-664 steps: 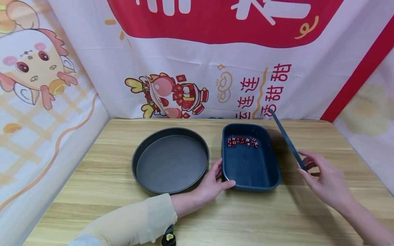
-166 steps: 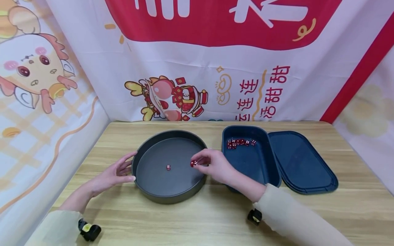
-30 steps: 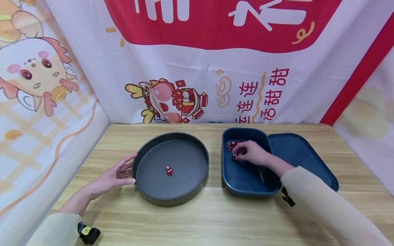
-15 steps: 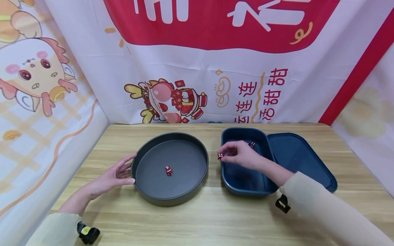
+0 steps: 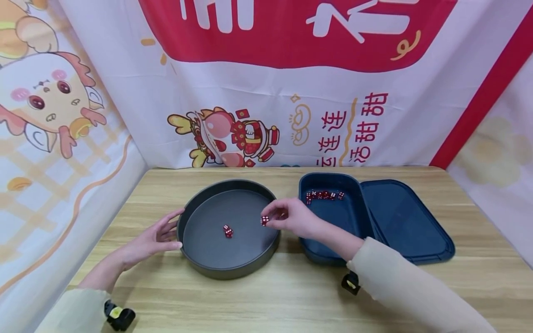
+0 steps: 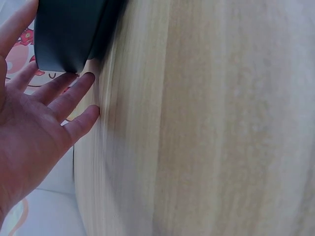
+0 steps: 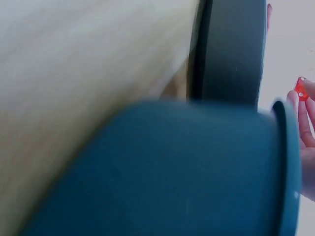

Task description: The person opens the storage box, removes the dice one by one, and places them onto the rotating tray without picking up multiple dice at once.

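Observation:
Between thumb and fingers my right hand (image 5: 293, 219) pinches a red die (image 5: 264, 220) over the right side of a round dark grey pan (image 5: 250, 245). The same die (image 7: 300, 89) shows at the far right of the right wrist view. Two red dice (image 5: 228, 231) lie together near the pan's middle. My left hand (image 5: 154, 235) rests its spread fingers and thumb against the pan's left wall; in the left wrist view its fingertips meet the pan (image 6: 66, 34). Several more red dice (image 5: 326, 195) sit in a row at the back of a blue rectangular container (image 5: 345, 217).
The container's blue lid (image 5: 410, 217) lies on the wooden table (image 5: 250, 305), right beside the container. Printed cloth (image 5: 137, 115) hangs behind and along the sides. A small black camera sits on each wrist.
Since the earliest frame, the lid has been laid down and two dice have come into the pan. In the last second my right hand lifted a die from the container and moved left over the pan.

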Available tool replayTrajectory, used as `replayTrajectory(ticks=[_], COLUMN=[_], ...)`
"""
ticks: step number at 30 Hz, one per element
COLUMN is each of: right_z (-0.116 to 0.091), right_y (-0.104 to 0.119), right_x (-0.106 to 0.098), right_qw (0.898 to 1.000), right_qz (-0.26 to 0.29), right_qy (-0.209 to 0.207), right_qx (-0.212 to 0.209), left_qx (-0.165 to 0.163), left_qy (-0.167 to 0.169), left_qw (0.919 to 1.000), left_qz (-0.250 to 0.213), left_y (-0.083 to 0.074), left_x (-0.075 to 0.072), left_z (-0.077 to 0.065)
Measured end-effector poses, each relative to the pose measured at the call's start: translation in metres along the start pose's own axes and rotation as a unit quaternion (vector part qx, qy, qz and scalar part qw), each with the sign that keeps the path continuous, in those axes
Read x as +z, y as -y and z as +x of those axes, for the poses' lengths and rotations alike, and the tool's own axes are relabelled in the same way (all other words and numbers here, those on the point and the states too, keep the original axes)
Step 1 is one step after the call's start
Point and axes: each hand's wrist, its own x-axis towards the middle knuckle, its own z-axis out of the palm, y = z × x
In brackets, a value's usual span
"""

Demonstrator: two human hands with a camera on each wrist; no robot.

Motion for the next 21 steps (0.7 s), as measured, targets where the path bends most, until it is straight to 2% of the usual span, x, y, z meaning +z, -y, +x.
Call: replayTrajectory(ticks=[8, 15, 21], right_z=[0.015, 0.034, 0.048], right_y=[0.003, 0.002, -0.003], right_x=[0.03, 0.046, 0.055], right_qw=[1.0, 1.0, 0.998], right_qz=[0.007, -0.023, -0.052], right_qy=[0.011, -0.005, -0.013], right_qx=[0.018, 0.017, 0.033], left_qx=[-0.003, -0.004, -0.004], left_qy=[0.004, 0.003, 0.002], left_qw=[1.0, 1.0, 1.0], left_qz=[0.0, 0.001, 0.001], left_y=[0.001, 0.0, 0.0], left_x=[0.0, 0.0, -0.001], left_z=[0.001, 0.0, 0.0])
